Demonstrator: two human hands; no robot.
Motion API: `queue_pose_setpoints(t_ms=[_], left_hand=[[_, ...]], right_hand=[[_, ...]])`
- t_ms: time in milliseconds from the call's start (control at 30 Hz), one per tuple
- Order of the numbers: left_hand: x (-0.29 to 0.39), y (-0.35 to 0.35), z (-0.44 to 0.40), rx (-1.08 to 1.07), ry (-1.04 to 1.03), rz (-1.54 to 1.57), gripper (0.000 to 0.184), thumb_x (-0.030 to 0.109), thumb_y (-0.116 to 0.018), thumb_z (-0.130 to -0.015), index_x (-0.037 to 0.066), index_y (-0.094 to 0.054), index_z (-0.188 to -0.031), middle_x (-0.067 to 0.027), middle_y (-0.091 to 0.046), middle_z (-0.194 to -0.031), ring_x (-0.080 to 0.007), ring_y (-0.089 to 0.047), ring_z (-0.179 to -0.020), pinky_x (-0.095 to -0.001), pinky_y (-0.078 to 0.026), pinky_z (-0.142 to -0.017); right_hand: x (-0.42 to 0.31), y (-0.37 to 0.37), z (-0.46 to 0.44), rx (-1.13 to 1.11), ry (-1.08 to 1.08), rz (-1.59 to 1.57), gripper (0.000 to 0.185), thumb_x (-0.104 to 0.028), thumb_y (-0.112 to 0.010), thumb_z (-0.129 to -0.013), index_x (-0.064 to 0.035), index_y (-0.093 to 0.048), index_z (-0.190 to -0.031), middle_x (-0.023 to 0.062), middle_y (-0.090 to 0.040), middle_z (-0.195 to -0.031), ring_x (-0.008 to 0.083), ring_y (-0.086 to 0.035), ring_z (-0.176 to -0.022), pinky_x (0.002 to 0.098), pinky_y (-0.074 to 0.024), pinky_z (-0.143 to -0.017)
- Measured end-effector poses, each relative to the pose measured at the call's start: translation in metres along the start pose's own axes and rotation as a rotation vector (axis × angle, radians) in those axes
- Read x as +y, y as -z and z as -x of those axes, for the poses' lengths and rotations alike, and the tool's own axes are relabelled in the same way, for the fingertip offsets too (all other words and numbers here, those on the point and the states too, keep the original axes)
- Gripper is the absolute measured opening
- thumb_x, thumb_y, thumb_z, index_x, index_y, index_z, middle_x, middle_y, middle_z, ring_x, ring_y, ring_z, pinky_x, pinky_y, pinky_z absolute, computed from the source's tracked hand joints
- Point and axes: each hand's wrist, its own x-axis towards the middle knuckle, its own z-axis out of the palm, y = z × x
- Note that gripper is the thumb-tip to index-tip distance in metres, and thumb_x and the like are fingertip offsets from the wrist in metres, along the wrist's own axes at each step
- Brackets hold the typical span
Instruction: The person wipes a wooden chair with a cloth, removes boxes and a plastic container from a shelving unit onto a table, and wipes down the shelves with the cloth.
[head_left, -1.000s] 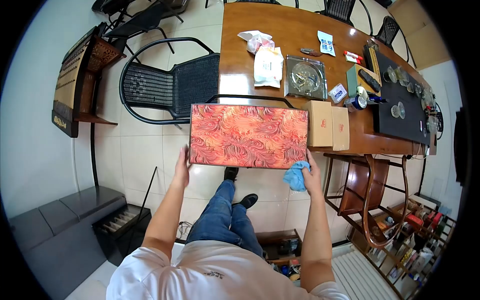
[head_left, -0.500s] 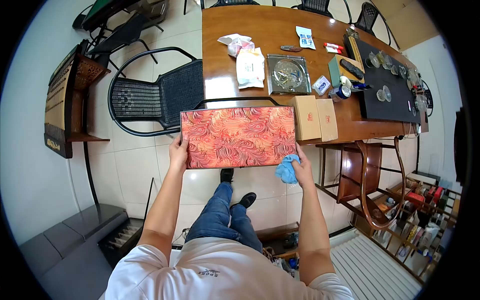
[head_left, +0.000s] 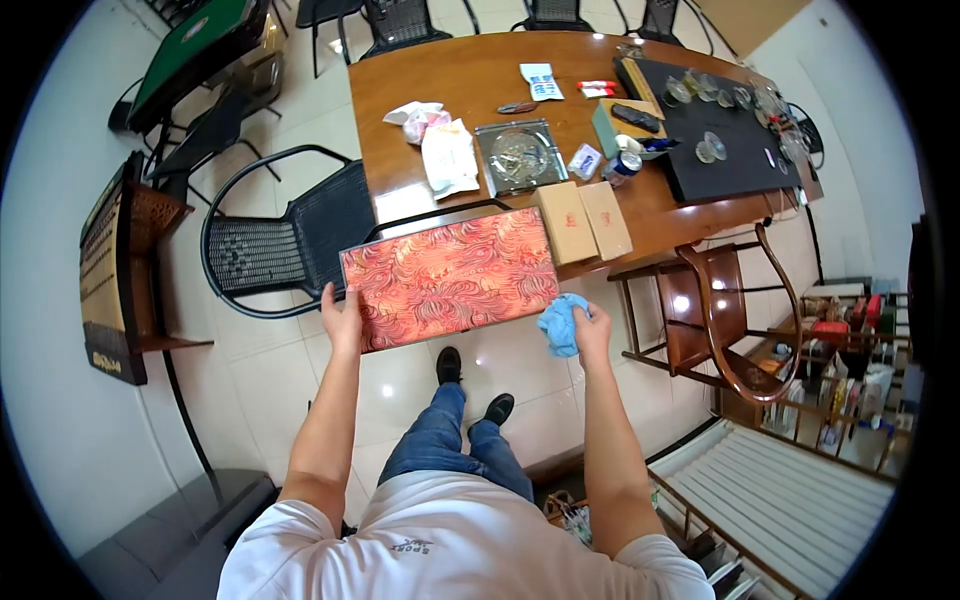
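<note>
A flat rectangular panel with a red and orange swirl pattern (head_left: 450, 278) lies slightly tilted, at the near side of the wooden table, a black bar along its far edge. At its left edge is my left hand (head_left: 342, 318), fingers apart, the thumb side near the panel's border. My right hand (head_left: 592, 335) pinches a crumpled blue cloth (head_left: 563, 324) just off the panel's right end. Two cardboard boxes (head_left: 566, 222) stand on the table beyond the panel's right corner.
On the wooden table (head_left: 420, 82) are a glass ashtray (head_left: 520, 156), a white packet (head_left: 450, 158), a can (head_left: 622, 167) and a black tray (head_left: 735, 165) with glassware. A black chair (head_left: 290, 235) stands left, a wooden chair (head_left: 715, 310) right.
My right hand has come away from the panel's right edge with the blue cloth. My left hand's fingers have loosened at the left edge. The view has turned, and the panel appears tilted.
</note>
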Motion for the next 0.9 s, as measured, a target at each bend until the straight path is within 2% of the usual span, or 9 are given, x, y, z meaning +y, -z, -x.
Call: queue_pose_setpoints(t_ms=[67, 133, 167, 333, 500, 600, 667, 700, 900], left_hand=[[0.057, -0.004, 0.033, 0.013, -0.124, -0.033, 0.057, 0.022, -0.069, -0.096, -0.005, -0.050, -0.143, -0.0254, -0.056, -0.143, -0.0357, -0.054, -0.132, -0.0400, -0.038, -0.114], [0.085, -0.021, 0.055, -0.082, -0.599, 0.120, 0.056, 0.022, -0.071, -0.095, -0.003, -0.053, -0.142, -0.0244, -0.056, -0.143, -0.0349, -0.053, -0.134, -0.0399, -0.037, -0.115], [0.118, -0.023, 0.089, -0.154, -0.622, -0.078, 0.052, 0.020, -0.071, -0.095, -0.001, -0.055, -0.141, -0.0211, -0.059, -0.139, -0.0319, -0.054, -0.134, -0.0386, -0.037, -0.115], [0.195, -0.083, 0.265, -1.126, -0.300, 0.520, 0.052, 0.022, -0.067, -0.100, 0.001, -0.050, -0.145, -0.0122, -0.057, -0.138, -0.0211, -0.053, -0.129, -0.0340, -0.040, -0.111], [0.215, -0.091, 0.441, -1.455, -0.234, 0.500, 0.041, 0.026, -0.057, -0.105, 0.005, -0.052, -0.139, -0.0099, -0.057, -0.135, -0.0192, -0.055, -0.123, -0.0345, -0.044, -0.106], [0.200, -0.087, 0.523, -1.714, 0.035, 0.505, 0.040, 0.029, -0.045, -0.106, 0.005, -0.052, -0.138, -0.0101, -0.062, -0.128, -0.0221, -0.060, -0.117, -0.0372, -0.050, -0.099], [0.183, -0.089, 0.575, -1.976, 0.222, 0.519, 0.045, 0.031, -0.037, -0.107, 0.004, -0.051, -0.140, -0.0105, -0.061, -0.133, -0.0243, -0.059, -0.120, -0.0401, -0.049, -0.102], [0.178, -0.087, 0.594, -2.085, 0.361, 0.396, 0.048, 0.031, -0.033, -0.107, 0.003, -0.048, -0.143, -0.0115, -0.057, -0.139, -0.0271, -0.057, -0.126, -0.0433, -0.047, -0.107], [0.182, -0.031, 0.683, -2.513, 0.492, 0.042, 0.051, 0.033, -0.031, -0.109, 0.003, -0.041, -0.149, -0.0128, -0.051, -0.147, -0.0290, -0.051, -0.134, -0.0440, -0.042, -0.113]], right_hand=[[-0.023, 0.014, 0.030, 0.096, -0.029, -0.313, 0.026, -0.010, -0.060, -0.096, 0.0049, -0.070, -0.115, 0.0075, -0.074, -0.096, 0.0151, -0.070, -0.081, 0.0294, -0.0568, -0.076], [-0.039, 0.028, 0.055, 0.112, -0.033, -0.557, 0.025, -0.010, -0.059, -0.096, 0.0036, -0.070, -0.113, 0.0083, -0.074, -0.097, 0.0161, -0.071, -0.082, 0.0309, -0.0579, -0.077], [-0.048, 0.036, 0.070, 0.100, -0.027, -0.793, 0.024, -0.010, -0.058, -0.096, 0.0023, -0.070, -0.112, 0.0092, -0.074, -0.097, 0.0171, -0.071, -0.083, 0.0324, -0.0589, -0.078], [-0.087, 0.072, 0.166, 0.032, -0.012, -1.175, 0.020, -0.014, -0.063, -0.095, -0.0061, -0.067, -0.113, 0.0042, -0.071, -0.103, 0.0173, -0.069, -0.093, 0.0343, -0.0586, -0.082], [-0.065, 0.123, 0.276, 0.177, 0.252, -1.184, 0.036, -0.026, -0.065, -0.099, -0.0100, -0.060, -0.130, 0.0038, -0.061, -0.123, 0.0147, -0.058, -0.117, 0.0353, -0.0478, -0.101], [-0.025, 0.172, 0.347, 0.531, 0.439, -0.812, 0.053, -0.031, -0.065, -0.099, -0.0074, -0.051, -0.145, 0.0112, -0.046, -0.145, 0.0242, -0.046, -0.134, 0.0397, -0.0407, -0.112], [-0.013, 0.199, 0.397, 0.880, 0.419, 0.040, 0.062, -0.040, -0.066, -0.097, -0.0051, -0.049, -0.147, 0.0174, -0.036, -0.149, 0.0359, -0.035, -0.139, 0.0462, -0.0349, -0.115], [-0.023, 0.208, 0.429, 0.926, 0.269, 0.011, 0.067, -0.043, -0.068, -0.095, -0.0046, -0.050, -0.147, 0.0217, -0.036, -0.147, 0.0442, -0.032, -0.136, 0.0502, -0.0328, -0.115], [-0.014, 0.222, 0.527, 1.336, 0.055, 0.180, 0.056, -0.035, -0.071, -0.091, -0.0029, -0.059, -0.135, 0.0231, -0.045, -0.138, 0.0426, -0.044, -0.127, 0.0485, -0.0402, -0.107]])
